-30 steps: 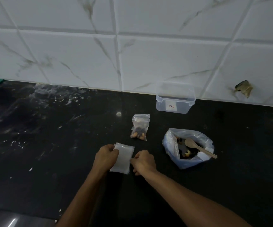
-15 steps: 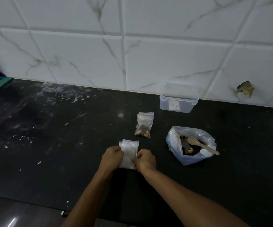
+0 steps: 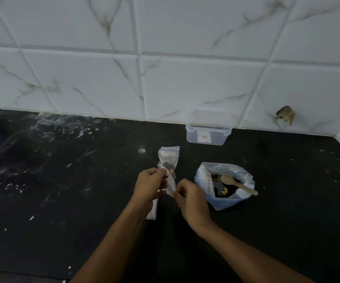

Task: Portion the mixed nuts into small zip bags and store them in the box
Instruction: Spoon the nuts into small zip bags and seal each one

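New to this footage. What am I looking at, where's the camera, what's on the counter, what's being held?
No robot: a person works bare-handed, filmed by one wide-angle camera on their head that looks down at a dark counter. The left hand and right hand each pinch an empty zip bag between them. Behind it lies a filled zip bag. To the right sits an open bag of nuts with a wooden spoon in it. A clear box stands by the tiled wall.

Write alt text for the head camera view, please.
Both hands, left hand and right hand, pinch an empty zip bag above a black counter, beside a filled bag, the nut bag with a wooden spoon, and a clear box.
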### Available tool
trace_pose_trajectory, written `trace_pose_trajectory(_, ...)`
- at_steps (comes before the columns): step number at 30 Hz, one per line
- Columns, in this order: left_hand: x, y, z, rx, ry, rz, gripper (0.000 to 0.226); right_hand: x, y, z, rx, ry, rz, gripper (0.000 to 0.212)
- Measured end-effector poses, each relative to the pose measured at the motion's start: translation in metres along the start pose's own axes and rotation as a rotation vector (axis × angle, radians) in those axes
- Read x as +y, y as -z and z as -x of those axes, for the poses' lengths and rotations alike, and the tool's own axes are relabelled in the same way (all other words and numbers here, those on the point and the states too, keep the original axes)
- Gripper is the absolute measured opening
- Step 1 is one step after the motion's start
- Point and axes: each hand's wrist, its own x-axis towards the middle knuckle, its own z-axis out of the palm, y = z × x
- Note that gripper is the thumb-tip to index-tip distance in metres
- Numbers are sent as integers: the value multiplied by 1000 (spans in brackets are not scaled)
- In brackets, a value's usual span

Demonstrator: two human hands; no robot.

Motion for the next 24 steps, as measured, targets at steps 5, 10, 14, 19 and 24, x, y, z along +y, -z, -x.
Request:
trace_pose_trajectory(5,10,-33,-5,-70,-118,-146,25,10,36,3,-36,-5,-58,5)
trace_pose_trajectory(10,19,-59,-2,-107,-351,-362,26,16,78,0,206,-70,-241,24)
trace_pose_trajectory(14,26,-80,2,-272,-435,-371,29,10,107,-14,207,-209,-220,30)
trace_pose_trajectory(19,32,-102,8,-439,-386,-214,27,5,135,-11,131,-233,-238,28)
trace_pose_trajectory(24,30,-111,8,-512,-319,-165,28,11,150,-9,52,-262,-304,20)
